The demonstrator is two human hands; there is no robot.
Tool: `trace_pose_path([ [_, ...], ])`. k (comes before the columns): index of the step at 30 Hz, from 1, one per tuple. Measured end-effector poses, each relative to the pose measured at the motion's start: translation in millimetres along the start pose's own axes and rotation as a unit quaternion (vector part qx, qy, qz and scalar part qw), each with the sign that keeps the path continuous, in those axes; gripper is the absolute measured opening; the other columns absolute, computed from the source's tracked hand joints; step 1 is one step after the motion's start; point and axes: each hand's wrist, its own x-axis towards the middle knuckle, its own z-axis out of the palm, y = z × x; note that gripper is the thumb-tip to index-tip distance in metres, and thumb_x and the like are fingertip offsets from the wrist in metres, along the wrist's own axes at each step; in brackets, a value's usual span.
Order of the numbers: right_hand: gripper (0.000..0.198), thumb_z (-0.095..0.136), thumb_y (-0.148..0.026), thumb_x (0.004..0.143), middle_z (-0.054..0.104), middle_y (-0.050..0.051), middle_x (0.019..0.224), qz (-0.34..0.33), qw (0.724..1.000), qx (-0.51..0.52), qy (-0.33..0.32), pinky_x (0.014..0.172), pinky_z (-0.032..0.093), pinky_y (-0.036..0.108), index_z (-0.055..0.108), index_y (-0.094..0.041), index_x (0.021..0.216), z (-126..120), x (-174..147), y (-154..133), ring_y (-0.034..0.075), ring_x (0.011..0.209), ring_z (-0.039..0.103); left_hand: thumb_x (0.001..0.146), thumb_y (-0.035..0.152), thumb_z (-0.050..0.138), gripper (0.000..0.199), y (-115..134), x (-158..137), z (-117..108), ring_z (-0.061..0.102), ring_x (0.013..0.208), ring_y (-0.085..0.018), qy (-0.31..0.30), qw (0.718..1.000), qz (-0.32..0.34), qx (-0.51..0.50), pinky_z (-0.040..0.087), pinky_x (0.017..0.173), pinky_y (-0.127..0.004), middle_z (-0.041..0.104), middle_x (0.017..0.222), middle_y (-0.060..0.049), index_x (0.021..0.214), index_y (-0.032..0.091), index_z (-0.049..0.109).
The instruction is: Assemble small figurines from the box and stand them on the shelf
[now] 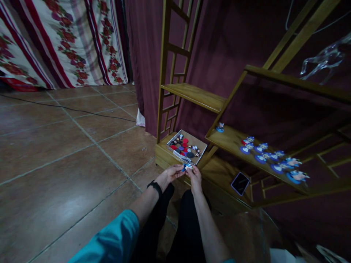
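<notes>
Between my fingertips is a small blue-and-white figurine (188, 167), held just in front of a shallow open box (202, 149). My left hand (174, 172), with a black band at its wrist, pinches the figurine from the left. From the right, the fingers of my right hand (195, 176) close on it too. Inside the box lie more little figures (195, 149) and several red, purple and dark round pieces (185, 141). Fingers cover part of the figurine, so its details are too small to make out.
The box stands on the low ledge of a wooden shelf unit (196, 95). Several small figurines on blue bases (262, 147) stand on the right shelf, with one figurine (220, 127) at its left end. A phone (240, 183) lies below. A cable (90, 113) crosses the tiled floor.
</notes>
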Motion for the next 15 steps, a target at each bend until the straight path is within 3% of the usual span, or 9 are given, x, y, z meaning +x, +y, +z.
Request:
trace_pose_path([
  [7,0.044,0.070,-0.036,0.061,0.066,0.006,0.096,0.001,1.000,0.019,0.008,0.075,0.051,0.033,0.058,-0.017,0.099,2.0,0.5,1.9,0.019,0.085,0.062,0.071,0.002,0.063,0.017,-0.1,-2.4,-1.0,0.065,0.073,-0.015,-0.015,1.000,0.020,-0.013,0.052,0.079,-0.031,0.066,0.078,-0.007,0.084,0.011,0.061],
  [15,0.044,0.070,-0.037,0.059,0.066,0.007,0.095,0.003,1.000,0.001,0.011,0.074,0.050,0.033,0.059,-0.017,0.097,0.9,3.2,5.0,0.020,0.086,0.062,0.068,-0.004,0.061,0.018,-2.5,0.6,-3.9,0.064,0.069,-0.013,-0.003,0.999,0.035,-0.019,0.051,0.081,-0.032,0.064,0.072,-0.005,0.077,0.011,0.059],
])
